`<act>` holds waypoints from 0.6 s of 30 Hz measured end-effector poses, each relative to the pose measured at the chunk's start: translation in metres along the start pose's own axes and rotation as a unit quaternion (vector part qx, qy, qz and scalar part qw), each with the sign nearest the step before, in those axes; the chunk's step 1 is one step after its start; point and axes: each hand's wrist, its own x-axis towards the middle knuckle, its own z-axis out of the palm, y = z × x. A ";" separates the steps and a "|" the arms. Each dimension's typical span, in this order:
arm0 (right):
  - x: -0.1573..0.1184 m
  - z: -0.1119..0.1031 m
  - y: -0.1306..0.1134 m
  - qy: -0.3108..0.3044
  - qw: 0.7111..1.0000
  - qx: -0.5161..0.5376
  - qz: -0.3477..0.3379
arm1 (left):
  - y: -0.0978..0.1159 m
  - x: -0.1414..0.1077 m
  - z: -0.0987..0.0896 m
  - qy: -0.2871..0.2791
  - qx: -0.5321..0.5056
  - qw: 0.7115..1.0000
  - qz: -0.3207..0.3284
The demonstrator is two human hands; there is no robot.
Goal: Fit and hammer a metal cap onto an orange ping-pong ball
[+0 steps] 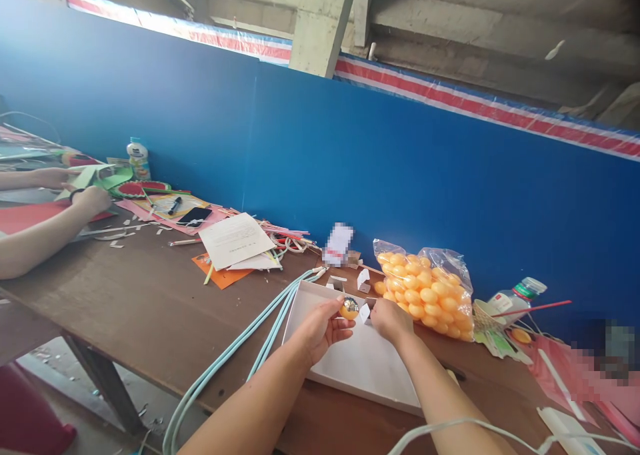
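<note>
Head: ball (349, 308) near tray's far rim (314, 290)

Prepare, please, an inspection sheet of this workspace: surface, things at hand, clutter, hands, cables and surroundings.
Surface: brown table, scattered with paper scraps at the left.
Things at hand: ball, partly shiny, above a shallow white tray; bag of orange balls behind.
Clutter: printed sheet, phone, bottle at the right.
Hands: left hand holds the ball; right hand is beside a small white piece, grip unclear.
Cables: pale blue cords run past the near edge; white cord at lower right; whether electrical, cannot tell.
Surroundings: blue partition behind; another person's hand at far left.
</note>
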 end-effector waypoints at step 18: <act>0.014 -0.005 -0.004 -0.126 0.986 0.045 0.101 | 0.001 -0.003 0.003 0.016 0.017 1.000 0.006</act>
